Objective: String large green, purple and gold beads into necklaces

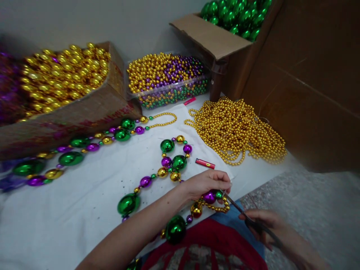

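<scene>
My left hand (pixel 208 183) is closed, pinching the end of a bead necklace (pixel 176 229) by its green and purple beads. The necklace mixes large green balls with purple and gold ones and has a small gold bead loop; my forearm hides part of it. In my right hand (pixel 264 223) is a pair of dark scissors (pixel 235 205), their tips at my left fingertips beside the small green bead. Whether the blades are apart, I cannot make out. A red lighter (pixel 205 164) lies on the white cloth (pixel 92 202) just beyond my left hand.
Another bead necklace (pixel 92 147) stretches across the cloth's left side. Gold bead strands (pixel 233 127) are heaped at right. Behind stand a carton of gold balls (pixel 118 95), a clear bin of small beads (pixel 168 86) and a box (pixel 216 39) with green balls. Another red lighter (pixel 189 101) lies nearby.
</scene>
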A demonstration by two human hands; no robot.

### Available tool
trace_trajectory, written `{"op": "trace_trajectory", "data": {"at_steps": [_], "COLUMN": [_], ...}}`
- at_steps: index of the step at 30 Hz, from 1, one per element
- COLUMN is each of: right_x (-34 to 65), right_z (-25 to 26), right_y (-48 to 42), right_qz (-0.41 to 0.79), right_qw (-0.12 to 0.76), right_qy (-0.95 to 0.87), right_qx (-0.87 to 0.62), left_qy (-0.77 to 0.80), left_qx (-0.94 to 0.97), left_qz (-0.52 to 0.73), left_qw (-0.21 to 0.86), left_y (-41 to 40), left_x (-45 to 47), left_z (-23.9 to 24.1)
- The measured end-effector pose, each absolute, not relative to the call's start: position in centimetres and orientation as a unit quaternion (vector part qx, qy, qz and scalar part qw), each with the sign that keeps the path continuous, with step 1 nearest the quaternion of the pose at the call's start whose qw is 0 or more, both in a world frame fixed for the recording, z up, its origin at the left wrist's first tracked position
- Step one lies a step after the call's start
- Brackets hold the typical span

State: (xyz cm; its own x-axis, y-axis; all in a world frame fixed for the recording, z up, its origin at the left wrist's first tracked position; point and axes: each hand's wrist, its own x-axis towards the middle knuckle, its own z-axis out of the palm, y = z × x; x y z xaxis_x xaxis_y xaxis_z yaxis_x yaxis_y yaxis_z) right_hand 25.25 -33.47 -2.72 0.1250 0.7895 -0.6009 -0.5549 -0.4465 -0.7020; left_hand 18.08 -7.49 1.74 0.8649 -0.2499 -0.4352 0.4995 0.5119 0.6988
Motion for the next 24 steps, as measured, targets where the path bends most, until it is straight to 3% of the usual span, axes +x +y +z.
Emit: {"op": "trace_trajectory", "data": {"at_steps": [24], "right_x": [21.9], "right_z": [-2.5], "right_y": [-31.6], "right_qz": [0.632], "right_qw": [0.604], "right_qy": [-0.032], "right_qx": [-0.485], "left_qy": [0.163], "left_qx": [0.416], "left_qz": [-0.197], "left_qw": [0.873], "left_y": [-7.4], "left_x": [16.6], "left_z": [1.6]}}
